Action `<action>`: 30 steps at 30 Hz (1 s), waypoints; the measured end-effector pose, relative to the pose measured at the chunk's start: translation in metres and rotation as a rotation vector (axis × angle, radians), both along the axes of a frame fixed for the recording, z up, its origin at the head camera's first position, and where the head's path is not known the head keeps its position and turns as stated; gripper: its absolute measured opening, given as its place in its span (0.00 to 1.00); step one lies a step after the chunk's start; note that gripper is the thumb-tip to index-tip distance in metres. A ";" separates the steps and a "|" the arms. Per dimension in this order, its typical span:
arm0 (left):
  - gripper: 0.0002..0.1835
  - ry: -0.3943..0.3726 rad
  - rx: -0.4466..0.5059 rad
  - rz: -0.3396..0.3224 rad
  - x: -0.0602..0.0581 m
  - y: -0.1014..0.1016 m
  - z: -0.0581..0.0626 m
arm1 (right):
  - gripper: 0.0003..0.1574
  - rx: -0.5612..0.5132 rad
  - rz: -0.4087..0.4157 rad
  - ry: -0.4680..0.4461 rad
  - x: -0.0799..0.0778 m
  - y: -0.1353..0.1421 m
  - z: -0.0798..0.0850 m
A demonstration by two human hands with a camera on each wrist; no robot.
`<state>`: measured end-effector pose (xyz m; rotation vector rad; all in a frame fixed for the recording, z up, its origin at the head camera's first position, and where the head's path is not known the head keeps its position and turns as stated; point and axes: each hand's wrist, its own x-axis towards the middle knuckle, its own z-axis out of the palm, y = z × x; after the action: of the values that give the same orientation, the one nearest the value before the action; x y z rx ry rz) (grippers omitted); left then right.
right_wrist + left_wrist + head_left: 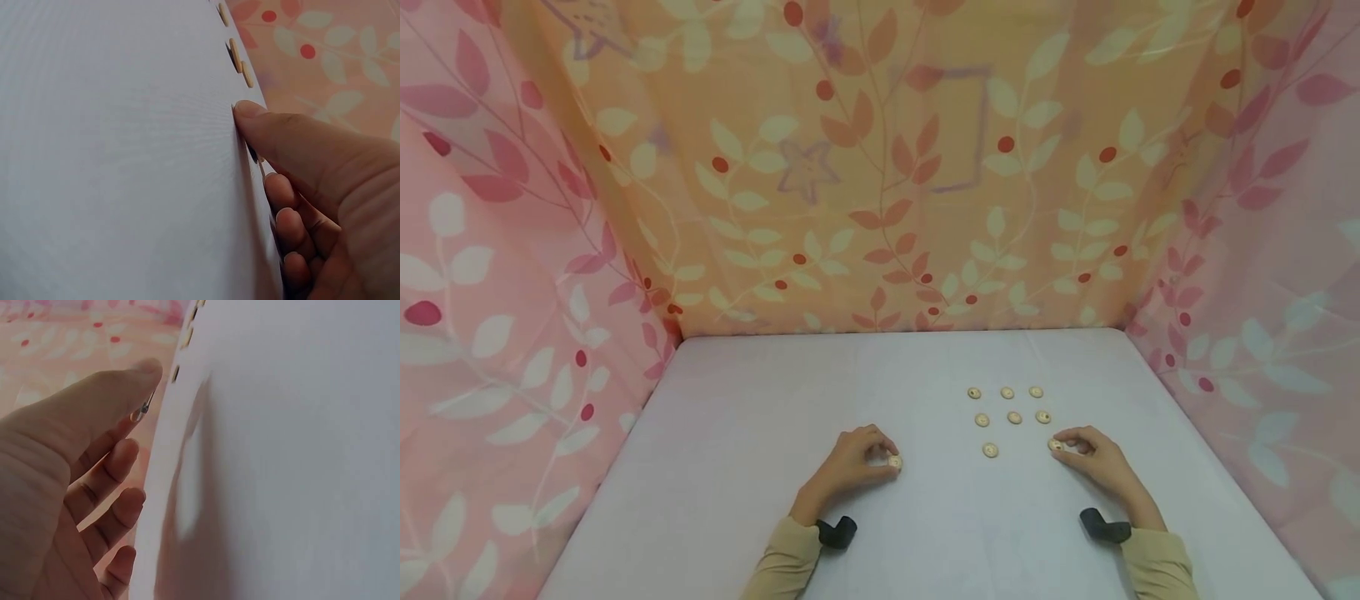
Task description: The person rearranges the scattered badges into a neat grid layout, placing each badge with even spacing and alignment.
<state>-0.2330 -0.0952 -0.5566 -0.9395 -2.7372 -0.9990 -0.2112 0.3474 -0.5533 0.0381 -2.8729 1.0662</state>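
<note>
My left hand [852, 458] pinches a small round tan button [895, 462] between thumb and fingertips, left of the other buttons. In the left wrist view this button [143, 410] is seen edge-on under the thumb, apart from the tabletop. At the right, my right hand [1101, 462] pinches another button [1056, 445] close over the table; the thumb [281, 128] mostly hides it in the right wrist view. Two back rows hold three buttons each, among them a middle button [1014, 417]. In the front row, a single button [990, 450] lies left of my right hand.
A white-covered table [737, 400] lies under both hands. Patterned cloth stands round it: an orange back curtain [880, 208], a pink left curtain [497, 333] and a pink right curtain [1262, 292]. A black wrist camera [837, 533] sits on the left wrist, another camera [1105, 527] on the right.
</note>
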 end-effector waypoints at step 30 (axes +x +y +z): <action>0.11 0.098 0.001 0.093 0.001 0.110 0.004 | 0.23 -0.015 -0.005 0.027 0.001 0.002 -0.006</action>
<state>-0.2315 0.0144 -0.5526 -0.8286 -2.6727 -0.9135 -0.2106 0.3493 -0.5593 0.0437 -2.8388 1.0778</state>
